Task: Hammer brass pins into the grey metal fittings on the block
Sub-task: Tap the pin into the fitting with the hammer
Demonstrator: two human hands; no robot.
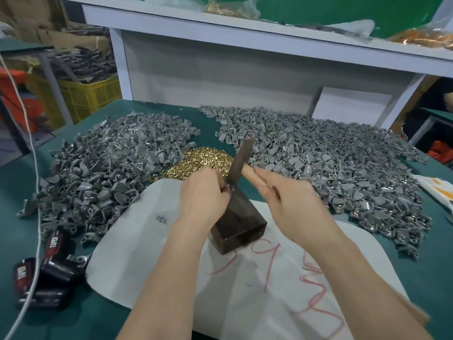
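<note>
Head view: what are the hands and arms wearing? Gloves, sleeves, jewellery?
Nothing visible: left hand and right hand ungloved, no rings or watch seen; left forearm and right forearm bare to the frame edge, no sleeves in view.

Reads as a small factory workshop, set up for piecework assembly. Shows first in sheer bulk: left and right behind the dark block [241, 227], broad heaps of grey metal fittings [117, 163] loose on a green bench top [208, 126]; just behind the block, between the heaps, a mound of brass pins [203, 160]. Over the block, a hammer [241, 160] with a wooden handle. Above and behind the block, a plain white shelf [171, 23] with a bag of brass pieces [228, 9]. Far left of the block, beyond the bench, a yellow crate [93, 94] full of grey parts, plus cardboard cartons [29, 18].
</note>
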